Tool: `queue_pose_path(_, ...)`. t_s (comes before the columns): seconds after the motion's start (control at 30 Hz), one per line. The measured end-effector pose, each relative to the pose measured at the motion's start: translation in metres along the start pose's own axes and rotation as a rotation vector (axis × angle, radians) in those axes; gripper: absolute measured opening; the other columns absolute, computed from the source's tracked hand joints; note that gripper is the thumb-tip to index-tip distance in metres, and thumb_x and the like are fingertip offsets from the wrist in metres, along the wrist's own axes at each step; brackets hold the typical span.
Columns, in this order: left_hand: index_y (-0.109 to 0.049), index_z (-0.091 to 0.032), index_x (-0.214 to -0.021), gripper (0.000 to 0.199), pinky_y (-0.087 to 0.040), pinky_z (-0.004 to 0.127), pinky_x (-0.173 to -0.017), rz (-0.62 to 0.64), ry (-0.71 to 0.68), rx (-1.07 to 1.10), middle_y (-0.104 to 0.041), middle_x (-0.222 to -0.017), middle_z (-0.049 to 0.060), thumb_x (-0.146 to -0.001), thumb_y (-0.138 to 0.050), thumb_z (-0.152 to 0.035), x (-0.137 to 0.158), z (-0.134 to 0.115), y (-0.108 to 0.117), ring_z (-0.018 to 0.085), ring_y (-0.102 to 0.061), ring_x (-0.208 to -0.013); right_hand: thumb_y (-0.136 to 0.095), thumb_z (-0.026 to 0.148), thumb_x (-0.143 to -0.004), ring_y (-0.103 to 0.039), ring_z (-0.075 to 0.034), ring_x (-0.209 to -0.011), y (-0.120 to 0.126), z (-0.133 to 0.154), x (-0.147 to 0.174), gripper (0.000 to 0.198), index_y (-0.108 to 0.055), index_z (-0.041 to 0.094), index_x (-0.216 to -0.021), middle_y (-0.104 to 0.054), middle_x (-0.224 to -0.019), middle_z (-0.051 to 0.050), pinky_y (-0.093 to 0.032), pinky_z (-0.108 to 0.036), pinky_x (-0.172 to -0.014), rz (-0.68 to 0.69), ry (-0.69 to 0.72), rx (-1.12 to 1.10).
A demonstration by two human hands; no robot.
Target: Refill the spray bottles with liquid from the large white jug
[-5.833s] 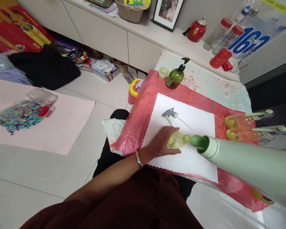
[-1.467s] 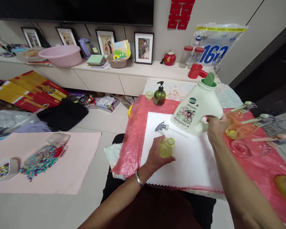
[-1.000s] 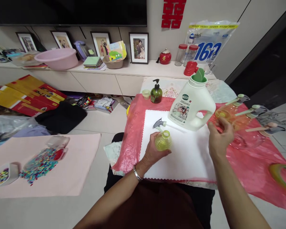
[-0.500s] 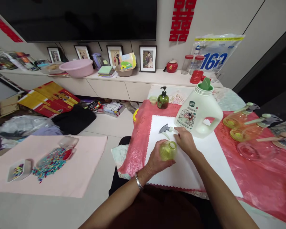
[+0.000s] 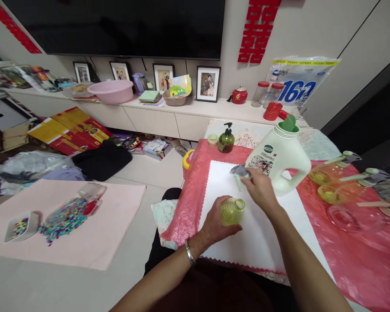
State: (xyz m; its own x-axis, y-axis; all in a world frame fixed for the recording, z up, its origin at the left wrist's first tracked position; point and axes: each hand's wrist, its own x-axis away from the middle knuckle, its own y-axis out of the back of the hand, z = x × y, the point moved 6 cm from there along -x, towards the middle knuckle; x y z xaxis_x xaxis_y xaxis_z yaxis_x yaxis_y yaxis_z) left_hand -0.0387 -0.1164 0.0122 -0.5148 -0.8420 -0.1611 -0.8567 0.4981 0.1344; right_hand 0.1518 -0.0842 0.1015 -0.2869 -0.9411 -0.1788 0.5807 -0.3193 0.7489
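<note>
My left hand (image 5: 216,223) is wrapped round a yellow-green clear bottle (image 5: 231,212) with its mouth uncovered, tilted a little to the right. Beyond it, my right hand (image 5: 261,188) is closed on a grey and pale-green trigger spray head (image 5: 241,171), which is blurred. Both hands are over a white sheet with a scalloped edge (image 5: 211,190). Just behind my right hand stands a large pale-green detergent jug (image 5: 281,160), with a green piece (image 5: 290,123) at its open mouth.
A dark green pump bottle (image 5: 226,142) and a small pale cup (image 5: 212,139) stand at the back. Several spray bottles lie on the red cloth at right, among them a yellow one (image 5: 331,190). Low at left, coloured beads (image 5: 68,221) are spread on a pink sheet (image 5: 117,208).
My right hand has lifted the spray head off the white sheet, where it lay before. My left hand keeps its hold on the bottle. The view has shifted slightly.
</note>
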Motion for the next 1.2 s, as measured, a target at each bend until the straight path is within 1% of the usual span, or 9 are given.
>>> queue_pose_path(0.17,-0.046,-0.023,-0.136,0.094,-0.047,0.054,-0.114,0.012,0.057,-0.016,-0.056,-0.139,0.012,-0.058,-0.096,-0.037,-0.001,0.001,0.0,0.034,-0.058,-0.13,-0.054,0.056,-0.093,-0.058,-0.016,-0.079,0.072,0.032,0.03,0.042,-0.059,0.016,-0.105,-0.062,-0.105,-0.008,-0.048,-0.028,-0.066,-0.242,0.089,-0.441)
queue_pose_path(0.27,-0.046,-0.023,-0.136,0.095,-0.048,0.055,-0.114,0.008,0.051,-0.016,-0.056,-0.139,0.012,-0.057,-0.097,-0.036,-0.002,0.002,-0.001,0.035,-0.057,-0.13,-0.077,0.041,-0.083,-0.059,-0.015,-0.076,0.096,0.06,0.048,0.033,-0.063,0.016,-0.099,-0.062,-0.106,-0.009,-0.047,-0.025,-0.059,-0.35,0.125,-0.848)
queue_pose_path(0.33,-0.046,-0.024,-0.136,0.096,-0.048,0.055,-0.114,0.007,0.044,-0.026,-0.055,-0.139,0.012,-0.056,-0.097,-0.037,-0.002,0.003,-0.001,0.035,-0.057,-0.13,-0.084,0.03,-0.079,-0.059,-0.014,-0.073,0.102,0.075,0.056,0.03,-0.069,0.014,-0.1,-0.064,-0.102,-0.01,-0.047,-0.024,-0.057,-0.384,0.141,-0.995)
queue_pose_path(0.47,-0.045,-0.024,-0.137,0.097,-0.047,0.055,-0.114,0.005,0.035,-0.028,-0.055,-0.139,0.011,-0.056,-0.097,-0.039,-0.003,0.004,-0.002,0.034,-0.057,-0.13,-0.083,0.029,-0.084,-0.059,-0.014,-0.071,0.088,0.081,0.06,0.027,-0.075,0.018,-0.107,-0.065,-0.105,-0.009,-0.052,-0.026,-0.06,-0.31,0.188,-1.007)
queue_pose_path(0.6,-0.047,-0.024,-0.135,0.096,-0.049,0.054,-0.112,-0.003,0.033,-0.031,-0.056,-0.137,0.011,-0.056,-0.097,-0.041,-0.003,0.005,-0.002,0.034,-0.058,-0.128,-0.074,0.028,-0.092,-0.065,-0.015,-0.09,0.047,0.056,0.064,0.029,-0.072,0.026,-0.121,-0.066,-0.115,-0.005,-0.056,-0.026,-0.073,-0.128,0.105,-0.847)
queue_pose_path(0.7,-0.048,-0.025,-0.135,0.094,-0.051,0.052,-0.108,-0.02,0.02,-0.031,-0.059,-0.136,0.009,-0.056,-0.097,-0.036,-0.002,0.005,-0.002,0.033,-0.061,-0.124,-0.074,0.035,-0.091,-0.065,-0.019,-0.104,0.016,0.04,0.072,0.03,-0.074,0.023,-0.119,-0.067,-0.114,-0.006,-0.057,-0.028,-0.087,0.04,0.059,-0.71)
queue_pose_path(0.77,-0.048,-0.026,-0.136,0.092,-0.053,0.052,-0.107,-0.024,0.001,-0.013,-0.059,-0.138,0.009,-0.057,-0.096,-0.033,-0.002,0.004,-0.003,0.032,-0.062,-0.123,-0.073,0.039,-0.091,-0.066,-0.02,-0.103,0.004,0.034,0.077,0.031,-0.075,0.02,-0.116,-0.067,-0.113,-0.007,-0.058,-0.028,-0.084,0.109,0.049,-0.691)
queue_pose_path(1.0,-0.05,-0.027,-0.138,0.095,-0.052,0.053,-0.107,-0.032,-0.019,-0.021,-0.061,-0.136,0.008,-0.055,-0.097,-0.029,-0.003,0.003,-0.004,0.033,-0.063,-0.121,-0.067,0.03,-0.09,-0.062,-0.016,-0.098,0.007,0.038,0.082,0.022,-0.077,0.021,-0.108,-0.065,-0.114,-0.005,-0.055,-0.023,-0.08,0.169,0.106,-0.636)
queue_pose_path(1.2,-0.049,-0.026,-0.135,0.092,-0.053,0.053,-0.106,-0.056,0.017,0.026,-0.061,-0.137,0.009,-0.055,-0.095,-0.025,0.0,0.01,-0.006,0.033,-0.062,-0.122,-0.067,0.032,-0.093,-0.063,-0.016,-0.097,0.006,0.038,0.085,0.023,-0.074,0.022,-0.111,-0.065,-0.114,-0.004,-0.055,-0.021,-0.081,0.091,0.187,-0.606)
